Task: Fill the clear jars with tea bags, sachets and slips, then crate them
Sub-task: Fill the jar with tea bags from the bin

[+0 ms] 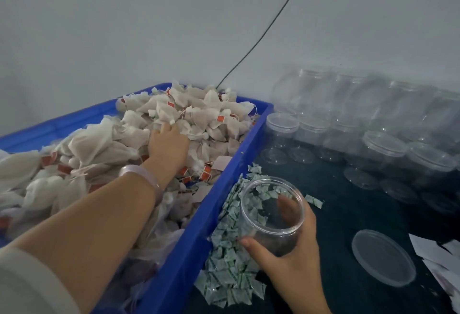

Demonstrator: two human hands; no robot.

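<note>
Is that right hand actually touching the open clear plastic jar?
Touching. The head view shows the right hand wrapped round the open clear plastic jar, thumb in front, fingers visible through its wall.

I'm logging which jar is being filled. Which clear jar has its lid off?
The jar gripped by the right hand, beside the blue crate: its mouth is open, while the jars standing behind it wear lids.
</note>
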